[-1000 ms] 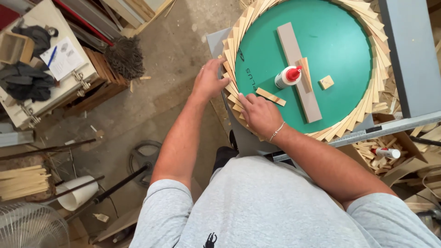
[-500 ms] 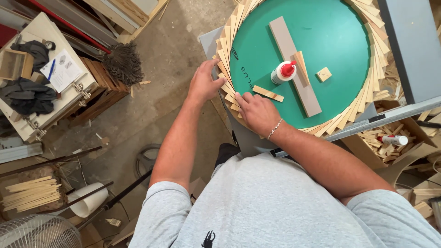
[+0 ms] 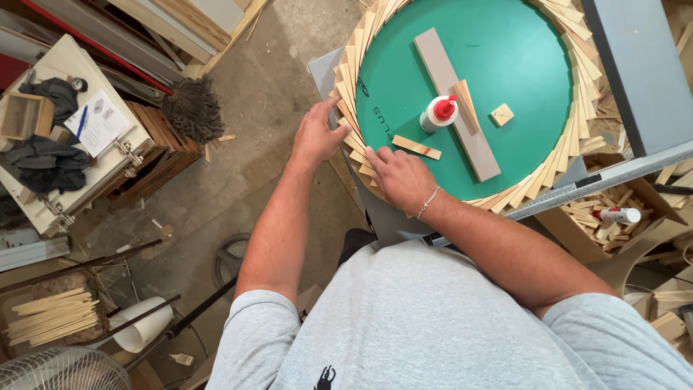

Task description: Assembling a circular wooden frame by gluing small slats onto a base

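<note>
Two bare hands press on the ring of thin wood slats (image 3: 345, 87) fanned around a green disc (image 3: 505, 65). The left hand (image 3: 315, 133) lies flat on the ring's outer left edge, fingers spread and holding nothing, its grip wide. The right hand (image 3: 398, 175) rests just beside it at the lower left of the ring, fingers laid over the slats and reaching onto the disc's rim; it presses rather than clasps, and a thin bracelet (image 3: 426, 204) circles its wrist. Just beyond the right fingertips a short loose slat (image 3: 416, 147) lies on the green surface. Further in, a white glue bottle (image 3: 438, 113) with a red cap stands against a long grey board (image 3: 456, 102) that runs diagonally across the disc, with a small wood wedge beside the bottle and a little square block (image 3: 502, 114) a bit to the right. The disc sits on a grey tabletop (image 3: 328, 68). A metal ruler (image 3: 606, 179) slants along the lower right edge, above a box of wood scraps (image 3: 592, 213) holding a second bottle (image 3: 619, 214). On the floor to the left stand a broom head (image 3: 191, 108), a cabinet (image 3: 86, 152) with cloths and papers, and a bundle of sticks (image 3: 50, 314).
</note>
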